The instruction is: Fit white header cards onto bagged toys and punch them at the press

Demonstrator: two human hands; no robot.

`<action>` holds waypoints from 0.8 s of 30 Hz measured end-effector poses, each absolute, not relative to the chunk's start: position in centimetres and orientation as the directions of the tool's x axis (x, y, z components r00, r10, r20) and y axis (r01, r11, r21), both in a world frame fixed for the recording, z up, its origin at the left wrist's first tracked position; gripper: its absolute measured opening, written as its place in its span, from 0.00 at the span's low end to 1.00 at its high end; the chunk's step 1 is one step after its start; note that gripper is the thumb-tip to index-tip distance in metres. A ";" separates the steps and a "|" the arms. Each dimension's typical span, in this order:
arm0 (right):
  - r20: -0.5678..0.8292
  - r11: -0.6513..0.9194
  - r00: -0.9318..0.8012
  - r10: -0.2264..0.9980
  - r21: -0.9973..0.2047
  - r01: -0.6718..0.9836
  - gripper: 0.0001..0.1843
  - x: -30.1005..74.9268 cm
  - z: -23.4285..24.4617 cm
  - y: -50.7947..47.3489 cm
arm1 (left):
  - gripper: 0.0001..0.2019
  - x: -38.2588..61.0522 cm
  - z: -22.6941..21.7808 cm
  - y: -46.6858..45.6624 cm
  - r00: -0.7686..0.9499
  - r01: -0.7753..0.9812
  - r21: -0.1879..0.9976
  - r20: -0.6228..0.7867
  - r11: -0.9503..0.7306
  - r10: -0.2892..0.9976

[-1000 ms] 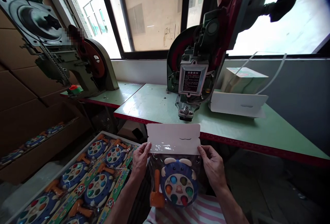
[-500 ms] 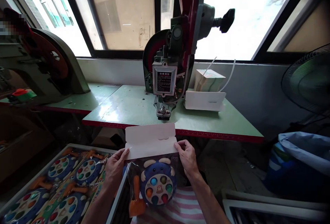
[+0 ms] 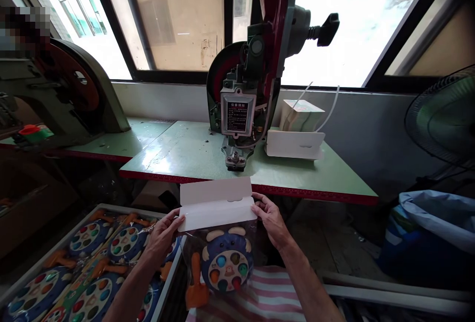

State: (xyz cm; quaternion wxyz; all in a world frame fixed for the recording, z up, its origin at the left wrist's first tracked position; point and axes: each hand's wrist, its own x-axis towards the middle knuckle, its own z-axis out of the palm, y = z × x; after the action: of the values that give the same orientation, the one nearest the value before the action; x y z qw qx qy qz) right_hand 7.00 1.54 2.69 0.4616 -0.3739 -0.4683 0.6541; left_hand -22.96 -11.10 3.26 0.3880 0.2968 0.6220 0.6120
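Note:
A creased white header card (image 3: pixel 215 214) is pinched at its left end by my left hand (image 3: pixel 163 235) and at its right end by my right hand (image 3: pixel 272 223). Both hands are closed on it, thumbs in front. Below the card hangs a clear plastic bag (image 3: pixel 189 243), its top edge against the card. In the bag are a round blue animal-shaped toy (image 3: pixel 227 262) with coloured knobs and an orange toy hammer (image 3: pixel 196 287). The card is just in front of the table edge, below the head of a stapling machine (image 3: pixel 237 114).
To the left, a tray (image 3: pixel 111 207) holds several bagged toys of the same kind. White cards (image 3: pixel 295 144) sit on the green table (image 3: pixel 170 149), right of the machine. Another machine (image 3: pixel 85 89) is at far left. A fan (image 3: pixel 441 114) and blue sack (image 3: pixel 415 243) are at right.
The card's lower panel has tipped to show more of its face. My right fingers have shifted up at its edge. My left forearm has moved, and more toys show in the tray.

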 end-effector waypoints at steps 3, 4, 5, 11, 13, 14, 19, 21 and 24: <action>-0.038 -0.105 -0.278 0.960 -0.967 -0.231 0.31 6.9 2.4 1.6 | 0.27 -23.3 2.8 -11.1 -0.432 -0.165 0.979 -0.178 0.117 0.884; -0.031 -0.095 -0.274 0.961 -0.969 -0.226 0.30 6.9 2.3 1.6 | 0.28 -23.4 2.8 -11.1 -0.412 -0.181 0.977 -0.176 0.109 0.894; -0.024 -0.087 -0.271 0.962 -0.971 -0.223 0.30 6.8 2.3 1.6 | 0.28 -23.4 2.8 -11.1 -0.395 -0.195 0.976 -0.168 0.097 0.903; -0.030 -0.098 -0.286 0.958 -0.969 -0.227 0.30 6.9 2.3 1.6 | 0.29 -23.8 2.9 -11.3 -0.343 -0.199 0.977 -0.146 0.080 0.928; -0.033 -0.117 -0.311 0.950 -0.959 -0.256 0.30 7.1 2.5 1.7 | 0.28 -23.9 2.8 -11.3 -0.337 -0.200 0.976 -0.149 0.084 0.930; -0.036 -0.134 -0.336 0.941 -0.952 -0.275 0.31 7.2 2.5 1.7 | 0.29 -24.0 2.7 -11.4 -0.340 -0.203 0.975 -0.153 0.086 0.928; -0.087 -0.257 -0.454 0.887 -0.910 -0.327 0.30 7.5 2.6 1.8 | 0.40 -23.7 2.9 -11.7 -0.366 -0.201 0.975 -0.162 0.092 0.916; -0.105 -0.279 -0.461 0.881 -0.903 -0.328 0.18 7.5 2.4 1.8 | 0.35 -23.2 3.2 -11.8 -0.357 -0.208 0.976 -0.135 0.063 0.924; -0.115 -0.284 -0.462 0.880 -0.906 -0.315 0.11 7.6 2.0 1.8 | 0.21 -22.5 3.6 -11.9 -0.347 -0.241 0.970 -0.098 0.012 0.933</action>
State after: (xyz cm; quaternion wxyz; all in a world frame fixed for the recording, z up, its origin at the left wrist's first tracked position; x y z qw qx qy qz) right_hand 7.63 1.76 2.04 0.4070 -0.3216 -0.4388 0.7337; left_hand -22.55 -11.89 3.63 0.4707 0.3242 0.5333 0.6236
